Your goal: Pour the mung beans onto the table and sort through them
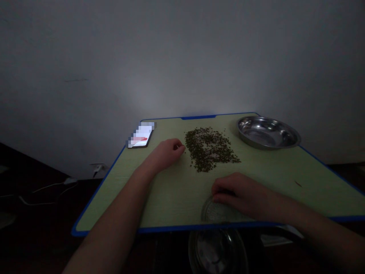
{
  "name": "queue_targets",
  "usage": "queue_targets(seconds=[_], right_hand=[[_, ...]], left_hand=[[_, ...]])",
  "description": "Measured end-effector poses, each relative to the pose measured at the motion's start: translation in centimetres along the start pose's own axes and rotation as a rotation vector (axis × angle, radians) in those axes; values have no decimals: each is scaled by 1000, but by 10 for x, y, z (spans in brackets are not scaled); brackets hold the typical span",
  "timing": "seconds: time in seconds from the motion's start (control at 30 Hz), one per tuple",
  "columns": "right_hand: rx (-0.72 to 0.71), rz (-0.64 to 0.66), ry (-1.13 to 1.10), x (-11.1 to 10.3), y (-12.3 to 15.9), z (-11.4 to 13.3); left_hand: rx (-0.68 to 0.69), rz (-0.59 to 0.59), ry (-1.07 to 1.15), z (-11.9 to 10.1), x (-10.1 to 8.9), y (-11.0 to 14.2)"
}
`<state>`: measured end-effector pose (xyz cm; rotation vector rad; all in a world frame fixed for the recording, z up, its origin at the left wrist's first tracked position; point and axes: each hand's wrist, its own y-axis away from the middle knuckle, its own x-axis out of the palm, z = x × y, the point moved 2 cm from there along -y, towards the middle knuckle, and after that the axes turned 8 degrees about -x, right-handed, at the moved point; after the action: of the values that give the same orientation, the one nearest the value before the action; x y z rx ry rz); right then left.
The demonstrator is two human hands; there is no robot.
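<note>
A loose heap of small dark green beans [209,148] lies spread on a pale green table with a blue edge [119,198]. My left hand [167,152] rests on the table at the heap's left edge, fingers curled into a pinch close to the beans. My right hand [242,194] lies nearer the front edge, fingers bent down over a small clear glass dish [212,213]. What either hand holds is too small and dark to make out.
An empty steel bowl [268,132] stands at the table's far right corner. A lit phone [141,136] lies at the far left. Another round metal vessel [218,251] sits below the front edge. Cables trail on the dark floor at left [48,190]. A plain wall stands behind.
</note>
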<state>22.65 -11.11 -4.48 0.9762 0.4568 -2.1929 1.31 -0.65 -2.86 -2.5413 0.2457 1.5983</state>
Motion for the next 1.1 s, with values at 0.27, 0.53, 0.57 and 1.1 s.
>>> queue_targets(seconds=[0.27, 0.53, 0.57, 1.1], right_hand=[[3, -9, -15, -2, 0, 1], [15, -7, -26, -2, 3, 0], [17, -6, -21, -2, 3, 0], [39, -27, 35, -10, 10, 4]], left_hand=[[2, -6, -7, 1, 1, -1], [11, -15, -2, 4, 2, -2], [12, -14, -2, 4, 2, -2], [-5, -13, 2, 1, 0, 0]])
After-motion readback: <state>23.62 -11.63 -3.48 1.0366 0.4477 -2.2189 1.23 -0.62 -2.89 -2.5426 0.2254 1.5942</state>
